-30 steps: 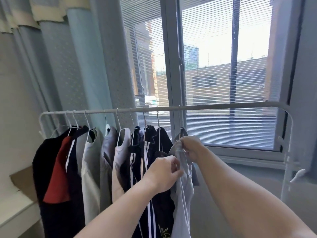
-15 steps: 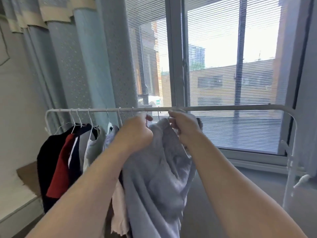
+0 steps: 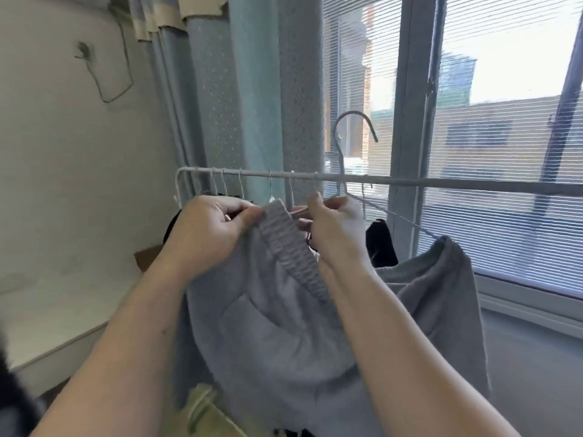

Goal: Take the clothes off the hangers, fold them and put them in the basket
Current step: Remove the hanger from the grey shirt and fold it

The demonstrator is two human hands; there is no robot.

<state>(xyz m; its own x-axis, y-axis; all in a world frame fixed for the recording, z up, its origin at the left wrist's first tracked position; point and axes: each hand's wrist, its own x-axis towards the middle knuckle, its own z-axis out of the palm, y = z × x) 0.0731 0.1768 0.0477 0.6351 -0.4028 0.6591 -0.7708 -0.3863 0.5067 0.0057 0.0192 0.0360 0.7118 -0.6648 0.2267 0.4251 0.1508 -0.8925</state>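
Grey trousers [image 3: 268,326] in left hand [image 3: 208,231], hanger [image 3: 340,162] in right hand [image 3: 334,228], hems off-frame.

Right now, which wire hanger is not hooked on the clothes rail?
The wire hanger in the right hand, draped with grey sweatpants: its hook stands free above the rail; the other hangers hook over it.

**Tight on the left and middle, room on the right**

Left end of the rail [image 3: 410,182] is crowded with hanger hooks [image 3: 240,181], with the curtain [image 3: 252,105] right behind. The middle's blocked. The left hand [image 3: 208,231] pinches the grey trousers [image 3: 268,326] and the right hand [image 3: 337,228] grips the hanger [image 3: 342,152]. Fabric drapes off its far arm, and a black garment [image 3: 381,244] hangs just behind. Past that drape there's room to reach under the rail, along the window [image 3: 520,231].
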